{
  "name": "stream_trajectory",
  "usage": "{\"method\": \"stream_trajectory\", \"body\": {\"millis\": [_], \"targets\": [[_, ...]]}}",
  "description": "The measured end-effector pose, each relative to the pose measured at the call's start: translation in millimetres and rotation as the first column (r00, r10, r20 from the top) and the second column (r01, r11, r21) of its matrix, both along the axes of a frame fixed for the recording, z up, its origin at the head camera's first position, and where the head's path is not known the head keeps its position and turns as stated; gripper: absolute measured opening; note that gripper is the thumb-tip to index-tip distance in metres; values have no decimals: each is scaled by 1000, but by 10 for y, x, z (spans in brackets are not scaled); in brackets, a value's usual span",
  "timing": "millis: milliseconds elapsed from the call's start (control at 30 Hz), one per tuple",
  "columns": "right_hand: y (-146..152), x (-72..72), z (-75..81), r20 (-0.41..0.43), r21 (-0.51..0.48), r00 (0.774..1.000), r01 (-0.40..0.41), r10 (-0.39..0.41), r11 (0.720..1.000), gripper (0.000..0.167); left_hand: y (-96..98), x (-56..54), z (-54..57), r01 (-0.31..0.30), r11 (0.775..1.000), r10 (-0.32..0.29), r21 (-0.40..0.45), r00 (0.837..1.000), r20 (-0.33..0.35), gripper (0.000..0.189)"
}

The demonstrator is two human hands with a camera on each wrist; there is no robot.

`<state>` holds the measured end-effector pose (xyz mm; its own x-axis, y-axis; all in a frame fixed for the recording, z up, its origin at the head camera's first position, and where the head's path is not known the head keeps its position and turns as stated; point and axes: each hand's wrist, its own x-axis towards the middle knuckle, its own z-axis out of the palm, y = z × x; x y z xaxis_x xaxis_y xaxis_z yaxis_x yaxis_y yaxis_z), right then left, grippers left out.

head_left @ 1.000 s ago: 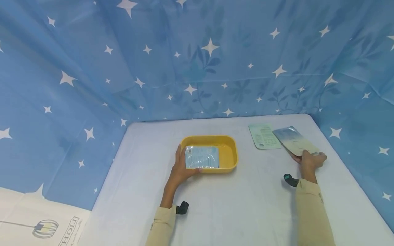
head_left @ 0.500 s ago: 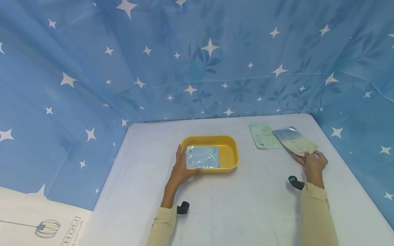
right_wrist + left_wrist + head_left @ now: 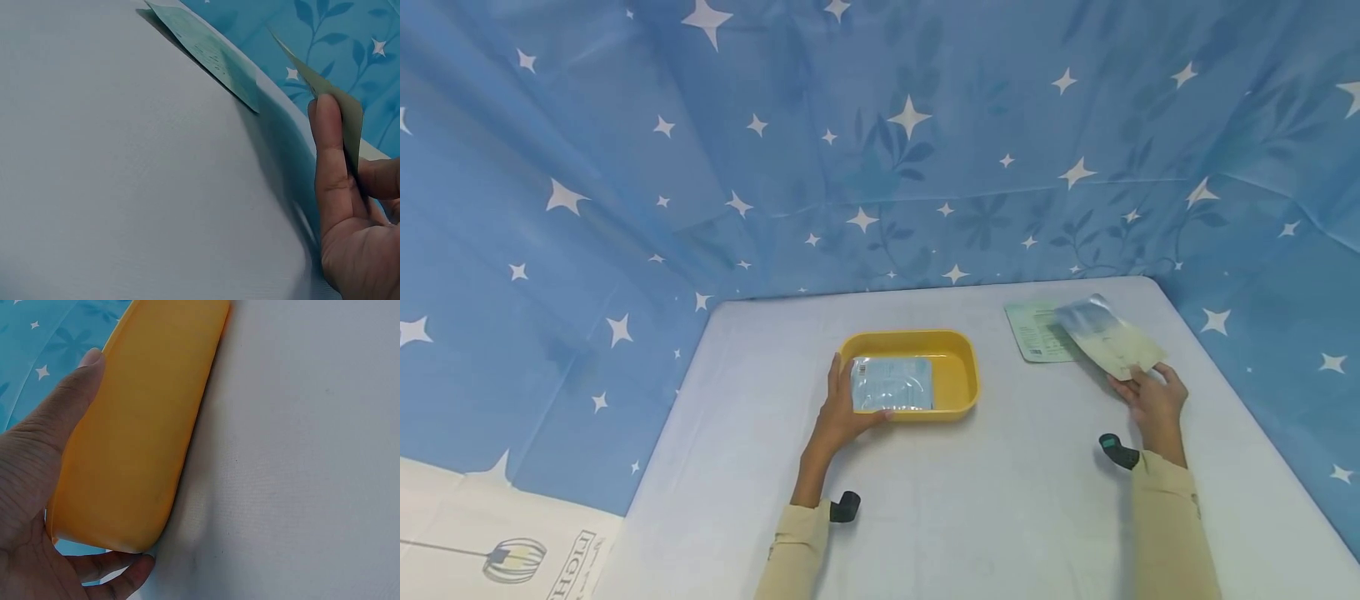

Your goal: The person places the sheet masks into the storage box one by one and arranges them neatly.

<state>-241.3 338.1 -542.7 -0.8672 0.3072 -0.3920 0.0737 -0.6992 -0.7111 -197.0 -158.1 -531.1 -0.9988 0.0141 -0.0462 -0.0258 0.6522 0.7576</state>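
Note:
At the left end of a yellow plastic tray (image 3: 967,392), my left hand (image 3: 841,417) grips the wall, its thumb along the near side and its fingers round the end. Inside the tray lies a pale blue flat packet (image 3: 891,383) in shiny film. My right hand (image 3: 1159,410) pinches the near corner of a cream and silver-blue flat packet (image 3: 1108,336), which is tilted and lifted off the table. In the right wrist view this cream packet (image 3: 351,119) appears edge-on between thumb and fingers. A pale green printed packet (image 3: 1037,337) lies flat, partly overlapped by the held one.
A white-covered table (image 3: 985,500) extends under everything, with rounded far corners. Blue star-patterned cloth (image 3: 820,150) hangs behind and at both sides. Dark wrist camera mounts (image 3: 1118,452) stick out from both sleeves.
The cream packet has risen from the table in my right hand and shifted slightly left, now overlapping the green one. My left hand and the tray have stayed put.

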Motion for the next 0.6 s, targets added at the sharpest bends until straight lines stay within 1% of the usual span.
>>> {"method": "stream_trajectory", "body": {"millis": [100, 200, 300, 400, 467, 600], "targets": [[-81, -14, 19, -47, 44, 998, -46, 48, 998, 33, -6, -4, 1, 0, 1000, 0, -4, 1000, 3, 123], [-184, -36, 62, -55, 150, 991, -112, 121, 982, 32, -11, -8, -3, 0, 1000, 0, -12, 1000, 2, 124], [-305, -61, 116, -37, 281, 978, -187, 205, 941, 38, -14, -12, -5, 0, 1000, 0, -5, 1000, -4, 124], [-434, -83, 164, -33, 367, 964, -234, 264, 900, 45, -13, -16, -12, 2, 1000, -2, 2, 1000, -11, 124], [-518, -91, 190, -44, 398, 954, -255, 296, 881, 44, -14, -18, -19, 3, 1000, -3, 2, 1000, -13, 123], [-686, -114, 225, -82, 407, 934, -287, 348, 867, 32, -16, -18, -36, 7, 1000, -7, -11, 1000, -12, 123]]}}
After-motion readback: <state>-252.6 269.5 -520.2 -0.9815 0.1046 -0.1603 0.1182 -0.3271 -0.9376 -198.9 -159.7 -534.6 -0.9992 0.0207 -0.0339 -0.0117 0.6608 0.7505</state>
